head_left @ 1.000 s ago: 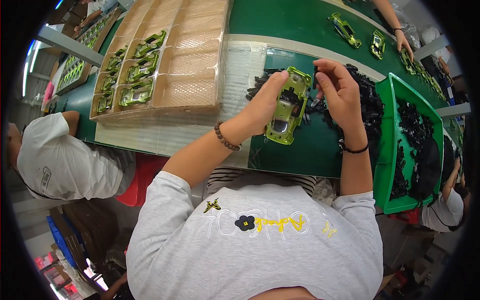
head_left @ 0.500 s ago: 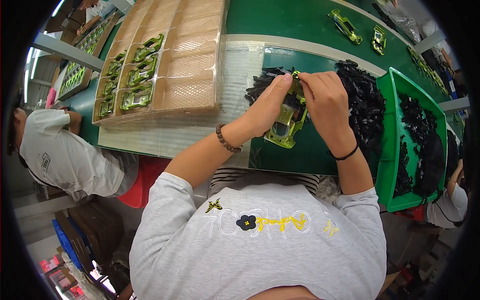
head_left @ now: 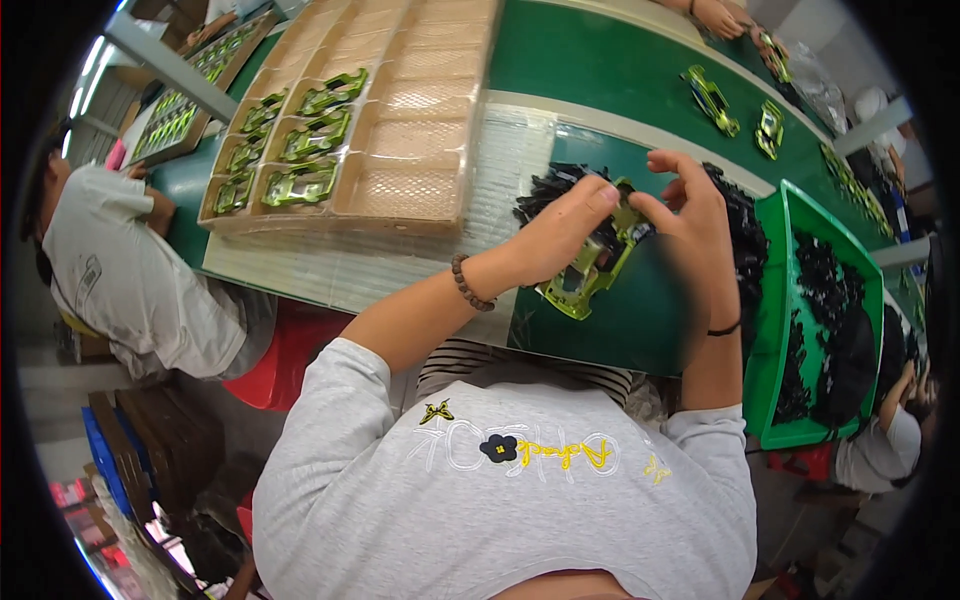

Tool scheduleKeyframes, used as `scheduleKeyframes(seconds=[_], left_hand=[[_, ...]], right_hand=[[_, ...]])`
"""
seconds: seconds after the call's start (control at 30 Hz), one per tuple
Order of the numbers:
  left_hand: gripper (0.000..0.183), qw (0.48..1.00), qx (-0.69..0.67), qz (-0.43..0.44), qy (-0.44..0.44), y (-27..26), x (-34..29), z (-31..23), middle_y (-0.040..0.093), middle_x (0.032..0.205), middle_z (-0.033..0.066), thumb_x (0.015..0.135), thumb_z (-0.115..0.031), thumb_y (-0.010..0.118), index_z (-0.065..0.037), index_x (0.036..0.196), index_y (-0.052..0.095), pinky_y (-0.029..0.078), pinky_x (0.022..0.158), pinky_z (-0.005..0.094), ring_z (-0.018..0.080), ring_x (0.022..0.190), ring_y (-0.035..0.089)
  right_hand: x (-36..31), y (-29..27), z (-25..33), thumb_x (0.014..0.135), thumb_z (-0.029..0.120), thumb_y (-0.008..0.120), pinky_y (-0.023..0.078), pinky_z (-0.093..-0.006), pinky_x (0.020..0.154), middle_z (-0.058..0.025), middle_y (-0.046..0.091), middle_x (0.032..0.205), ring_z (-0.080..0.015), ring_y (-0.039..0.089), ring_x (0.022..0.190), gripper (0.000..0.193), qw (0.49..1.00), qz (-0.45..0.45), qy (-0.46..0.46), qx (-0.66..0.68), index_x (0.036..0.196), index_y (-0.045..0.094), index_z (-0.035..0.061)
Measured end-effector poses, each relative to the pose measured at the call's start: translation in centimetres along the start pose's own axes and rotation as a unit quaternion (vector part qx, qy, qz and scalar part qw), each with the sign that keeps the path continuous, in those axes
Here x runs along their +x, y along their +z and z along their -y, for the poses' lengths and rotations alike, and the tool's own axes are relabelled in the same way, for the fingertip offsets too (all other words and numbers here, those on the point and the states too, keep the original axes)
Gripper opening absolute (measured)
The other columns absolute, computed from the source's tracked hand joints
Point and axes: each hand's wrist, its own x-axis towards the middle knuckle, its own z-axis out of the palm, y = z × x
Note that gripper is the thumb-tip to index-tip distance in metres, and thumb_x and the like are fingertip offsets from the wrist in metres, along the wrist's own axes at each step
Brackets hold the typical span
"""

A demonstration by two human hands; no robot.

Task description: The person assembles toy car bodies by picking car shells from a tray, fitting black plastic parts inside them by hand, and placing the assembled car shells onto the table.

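My left hand (head_left: pixel 556 238) grips a bright green plastic toy car body (head_left: pixel 572 298), its thumb along the upper end. The shell is tilted over the green table, with dark parts visible inside its frame. On the other side, my right hand (head_left: pixel 696 225) has its fingers spread and raised. Its thumb tip lies close to the shell's upper right edge; whether it touches cannot be made out. Behind my hands lie heaps of small black plastic parts, one on the left (head_left: pixel 548 188) and another on the right (head_left: pixel 742 225), partly hidden by my right hand.
A tan compartment tray (head_left: pixel 410 192) holding several green car bodies stands at left. To the right sits a green bin (head_left: pixel 765 375) of black parts. Two car bodies (head_left: pixel 708 100) (head_left: pixel 769 130) lie on the far belt. A co-worker (head_left: pixel 140 270) sits at left; another person's hands (head_left: pixel 718 18) show at the top.
My right hand's fingers have come off the shell's upper end and spread apart. My left hand still holds the car body. At the top right, another person's hands have appeared with a car body. The view has shifted slightly.
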Motion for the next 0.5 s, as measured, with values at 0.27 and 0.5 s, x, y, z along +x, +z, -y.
scheduleKeyframes(seconds=[0.27, 0.5], left_hand=[[0.04, 0.816, 0.506, -0.205, 0.189, -5.0, -3.0, -5.9, 0.064, 0.086, 0.0158, 0.086, -0.038, 0.057, -0.004, 0.106, 0.061, 0.048, 0.063, 0.033, 0.0234, 0.067, 0.061], [0.024, 0.575, 0.735, -0.352, 0.067, -19.2, -15.2, -7.5, 0.063, 0.084, 0.0121, 0.084, -0.027, 0.058, -0.005, 0.087, 0.066, 0.045, 0.072, 0.0367, 0.0288, 0.08, 0.058]], right_hand=[[6.4, 0.6, -4.1, 0.083, 0.005, 0.059, 0.051, -0.0243, 0.064, -0.0077, 0.066, 0.084, -0.0125, 0.062, 0.073, 0.02, 0.926, 0.248, 0.146, 0.245, 0.099, 0.063, -0.0054], [15.5, 5.3, -17.8, 0.083, 0.006, 0.063, 0.052, -0.036, 0.086, -0.014, 0.059, 0.1, -0.0248, 0.059, 0.096, 0.027, 0.756, 0.079, 0.422, 0.493, 0.107, 0.054, -0.003]])
